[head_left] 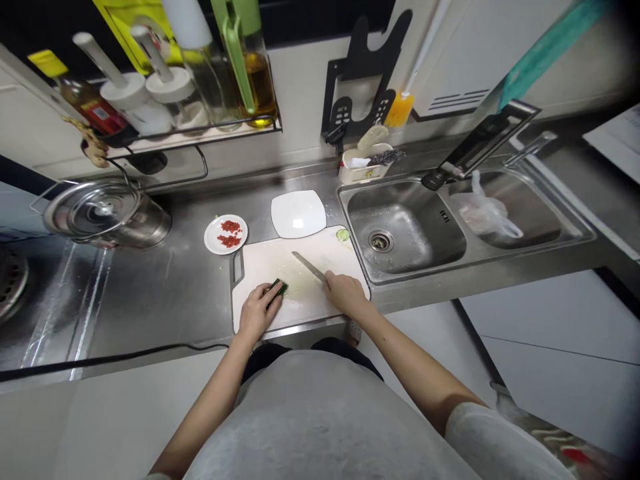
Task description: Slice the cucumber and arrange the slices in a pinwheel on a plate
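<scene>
My left hand (260, 308) has its fingers closed over a dark green piece of cucumber (281, 287) near the front of the white cutting board (260, 257). In my right hand (344, 293) is the handle of a knife (309, 267), mostly hidden by the fingers. The blade lies low over the board, pointing up and left, apart from the cucumber. Pale green cucumber slices (343, 235) rest at the board's far right corner. Wet marks and small bits show across the middle of the board.
Behind the board lies a white square plate (299, 213). A small plate (212, 241) with chopped red bits sits left of it. The double sink (405, 230) is on the right, holding a plastic bag (487, 212). A lidded steel pot (145, 223) stands left, below a bottle rack (180, 141).
</scene>
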Demonstrator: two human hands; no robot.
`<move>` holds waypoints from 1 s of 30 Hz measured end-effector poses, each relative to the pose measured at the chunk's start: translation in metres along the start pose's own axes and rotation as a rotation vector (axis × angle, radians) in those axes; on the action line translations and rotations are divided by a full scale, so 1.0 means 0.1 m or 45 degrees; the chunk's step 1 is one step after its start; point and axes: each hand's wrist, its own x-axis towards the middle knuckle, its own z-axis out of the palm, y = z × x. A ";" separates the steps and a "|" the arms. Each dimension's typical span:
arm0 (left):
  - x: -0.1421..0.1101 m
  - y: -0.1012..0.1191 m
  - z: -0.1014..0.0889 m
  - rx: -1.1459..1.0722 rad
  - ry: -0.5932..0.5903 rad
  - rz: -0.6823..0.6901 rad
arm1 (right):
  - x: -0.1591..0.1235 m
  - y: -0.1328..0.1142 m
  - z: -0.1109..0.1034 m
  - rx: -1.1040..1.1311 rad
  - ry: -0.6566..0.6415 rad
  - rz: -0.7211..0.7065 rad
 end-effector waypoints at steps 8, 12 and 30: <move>-0.03 -0.01 0.05 0.028 0.033 -0.007 | -0.17 -0.19 -0.03 0.066 -0.073 -0.147; -0.04 0.00 0.06 0.071 0.033 -0.008 | -0.25 -0.31 0.00 0.056 -0.094 -0.227; -0.03 -0.03 0.07 0.148 0.112 0.154 | -0.33 -0.41 0.05 -0.050 -0.097 -0.283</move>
